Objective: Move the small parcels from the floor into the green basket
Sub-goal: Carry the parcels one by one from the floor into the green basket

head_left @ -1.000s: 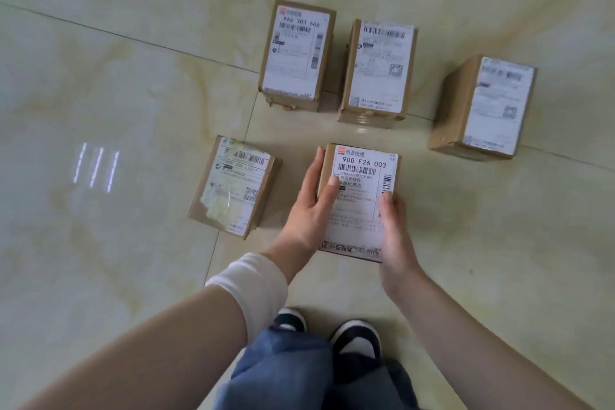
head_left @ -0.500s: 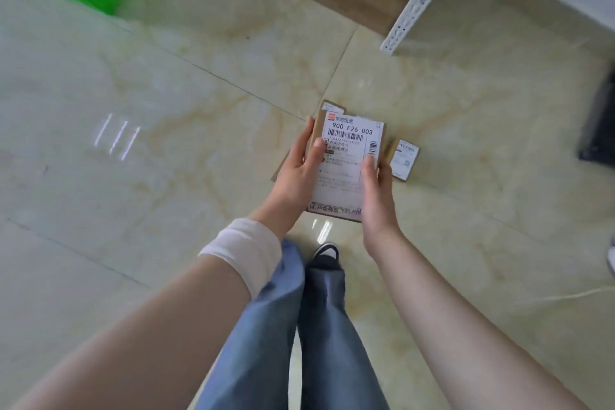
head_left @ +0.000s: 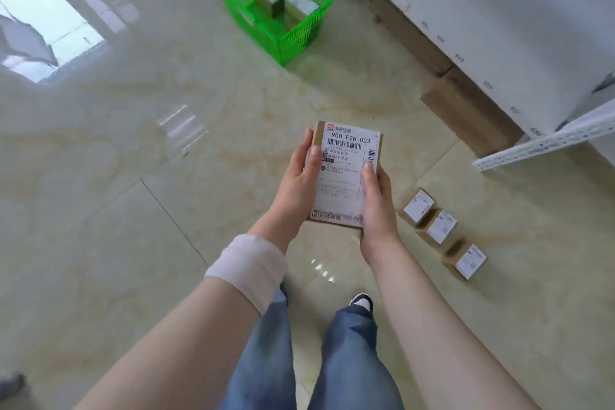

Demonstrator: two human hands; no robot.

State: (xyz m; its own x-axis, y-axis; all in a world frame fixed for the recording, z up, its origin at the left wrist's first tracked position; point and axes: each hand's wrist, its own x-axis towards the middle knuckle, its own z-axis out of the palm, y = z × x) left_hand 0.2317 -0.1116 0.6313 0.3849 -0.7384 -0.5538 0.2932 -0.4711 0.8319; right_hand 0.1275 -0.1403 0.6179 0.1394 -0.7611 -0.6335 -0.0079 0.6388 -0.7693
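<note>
A small cardboard parcel (head_left: pixel 344 173) with a white shipping label is held in the air in front of me at about waist height. My left hand (head_left: pixel 296 183) grips its left edge, thumb on the label. My right hand (head_left: pixel 376 200) grips its right edge the same way. The green basket (head_left: pixel 289 36) stands on the floor ahead, at the top of the view, with two parcels (head_left: pixel 283 3) inside. Three more small parcels (head_left: pixel 439 230) lie in a row on the floor to my right.
White metal shelving (head_left: pixel 532 43) runs along the right, with large brown boxes (head_left: pixel 466 110) under its lowest shelf. The floor is glossy beige tile with bright window glare at the upper left. My legs and a shoe show below the hands.
I lifted the parcel off the floor with both hands and stood up. The view turned left, bringing the green basket into sight ahead and leaving the other parcels to my right.
</note>
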